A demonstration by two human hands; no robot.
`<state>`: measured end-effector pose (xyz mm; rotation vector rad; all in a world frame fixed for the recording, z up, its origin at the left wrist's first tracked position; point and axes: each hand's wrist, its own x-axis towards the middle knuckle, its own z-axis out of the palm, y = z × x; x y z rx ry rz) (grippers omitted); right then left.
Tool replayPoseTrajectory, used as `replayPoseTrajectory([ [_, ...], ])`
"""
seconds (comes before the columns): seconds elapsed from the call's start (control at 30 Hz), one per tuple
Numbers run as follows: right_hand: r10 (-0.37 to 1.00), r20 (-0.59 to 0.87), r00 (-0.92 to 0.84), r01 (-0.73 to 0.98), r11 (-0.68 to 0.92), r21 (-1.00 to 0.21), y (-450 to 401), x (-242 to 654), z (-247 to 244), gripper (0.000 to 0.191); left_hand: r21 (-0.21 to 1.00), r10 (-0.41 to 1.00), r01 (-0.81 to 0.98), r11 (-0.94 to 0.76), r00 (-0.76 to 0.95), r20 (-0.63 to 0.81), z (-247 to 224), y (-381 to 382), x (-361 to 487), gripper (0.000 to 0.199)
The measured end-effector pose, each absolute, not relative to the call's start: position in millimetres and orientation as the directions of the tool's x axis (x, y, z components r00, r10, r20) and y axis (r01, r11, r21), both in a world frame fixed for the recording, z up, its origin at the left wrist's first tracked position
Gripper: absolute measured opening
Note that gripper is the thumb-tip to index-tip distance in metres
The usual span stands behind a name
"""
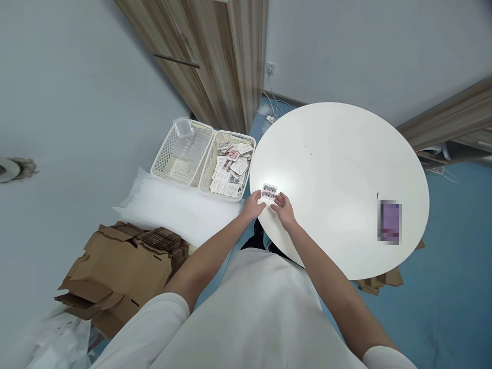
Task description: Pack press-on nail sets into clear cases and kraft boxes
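Observation:
A small white card (269, 191) with two rows of dark, shiny nail-shaped pieces lies at the near left edge of the round white table (338, 154). On its left side is my left hand (253, 206), fingertips at the card's edge and thumb held apart. My right hand (284, 209) flanks the other side, its fingers spread and the tips close to or touching the card's right edge. Neither thumb lies on the card. Whether the card is slightly lifted cannot be made out.
Left of the table stand two white baskets, one with printed cards (230, 171), one with clear plastic boxes (188, 143). White sheeting (177, 205) and flattened cardboard boxes (119, 271) lie nearer. A blurred purple object (390, 221) rests on the table's right side.

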<state>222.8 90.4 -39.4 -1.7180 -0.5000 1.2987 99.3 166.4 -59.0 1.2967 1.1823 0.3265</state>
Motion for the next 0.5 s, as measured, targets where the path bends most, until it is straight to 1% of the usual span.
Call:
replayPoseTrajectory([
  [0.23, 0.791, -0.555, 0.257, -0.244, -0.502, -0.830, 86, 238, -38, 0.073, 0.859, 0.787, 0.343, 0.381, 0.367, -0.496, -49, 154, 95, 0.065],
  [0.33, 0.805, -0.543, 0.241, -0.177, -0.513, -0.840, 78, 245, -33, 0.067, 0.850, 0.803, 0.376, 0.370, 0.330, -0.496, -42, 138, 81, 0.059],
  [0.5, 0.845, -0.458, 0.277, -0.035, -0.467, -0.884, 52, 247, -25, 0.051, 0.836, 0.839, 0.414, 0.360, 0.248, -0.484, -34, 97, 46, 0.048],
])
